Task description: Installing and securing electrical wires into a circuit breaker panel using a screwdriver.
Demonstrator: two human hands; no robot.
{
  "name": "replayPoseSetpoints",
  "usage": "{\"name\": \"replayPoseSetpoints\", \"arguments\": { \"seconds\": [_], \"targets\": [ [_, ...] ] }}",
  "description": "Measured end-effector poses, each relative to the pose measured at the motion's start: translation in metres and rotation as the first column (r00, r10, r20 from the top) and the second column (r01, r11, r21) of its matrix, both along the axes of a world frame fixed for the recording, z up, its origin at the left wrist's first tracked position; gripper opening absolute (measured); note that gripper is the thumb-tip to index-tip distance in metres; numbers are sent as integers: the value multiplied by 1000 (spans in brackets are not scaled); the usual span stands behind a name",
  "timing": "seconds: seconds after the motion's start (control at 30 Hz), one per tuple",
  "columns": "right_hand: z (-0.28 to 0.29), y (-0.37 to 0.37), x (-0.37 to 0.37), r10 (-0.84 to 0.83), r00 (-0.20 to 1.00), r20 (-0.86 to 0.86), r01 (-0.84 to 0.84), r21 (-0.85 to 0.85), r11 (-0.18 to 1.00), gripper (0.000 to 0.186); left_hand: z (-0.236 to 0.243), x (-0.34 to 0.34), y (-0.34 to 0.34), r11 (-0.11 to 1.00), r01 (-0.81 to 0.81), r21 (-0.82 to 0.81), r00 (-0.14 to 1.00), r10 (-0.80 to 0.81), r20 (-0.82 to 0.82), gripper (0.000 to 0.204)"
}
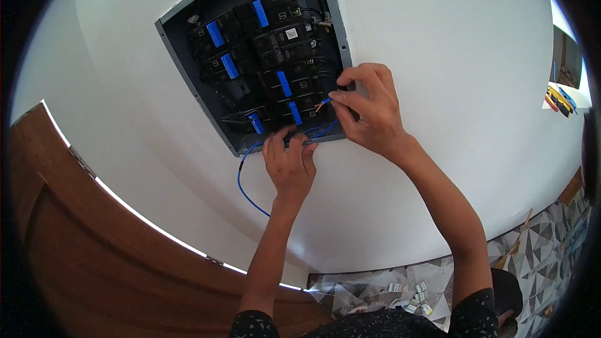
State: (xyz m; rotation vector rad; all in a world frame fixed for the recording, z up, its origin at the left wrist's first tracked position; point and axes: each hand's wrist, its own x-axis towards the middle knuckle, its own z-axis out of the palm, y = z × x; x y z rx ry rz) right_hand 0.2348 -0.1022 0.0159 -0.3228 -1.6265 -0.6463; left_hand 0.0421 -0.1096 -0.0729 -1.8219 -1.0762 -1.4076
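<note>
A breaker panel (pixel 344 44), a grey metal box set into the white wall, holds rows of black circuit breakers (pixel 275 47) with blue switch strips. At its lower right corner my right hand (pixel 375 112) pinches a blue wire (pixel 241 183) near its end, between thumb and forefinger. Bare copper strands (pixel 320 106) stick out from that end toward the lower right breaker. My left hand (pixel 290 166) curls over the box's bottom rim with its fingers on the blue wire; their tips are partly hidden inside. Left of this hand, the wire loops out and down the wall.
A brown wooden door (pixel 125 244) stands at the lower left. Several small boxes (pixel 421 288) lie on the patterned tile floor (pixel 375 278) below. Yellow and blue tools (pixel 561 100) rest on a ledge at the far right. A dark rounded object (pixel 506 293) is beside my right elbow.
</note>
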Motion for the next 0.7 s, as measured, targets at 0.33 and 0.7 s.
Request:
{"name": "replayPoseSetpoints", "arguments": {
  "seconds": [0.33, 0.7],
  "targets": [
    [-5, -14, -4, -369, 914, 170, 364, 63, 929, 15, -1, -3, -23, 997, 49, -58, 998, -51, -23, 22],
    [-17, -3, 6, -208, 976, 61, 204, 57, 977, 14, 17, -1, -23, 957, -34, -287, 996, 8, -91, 25]
  ]
}}
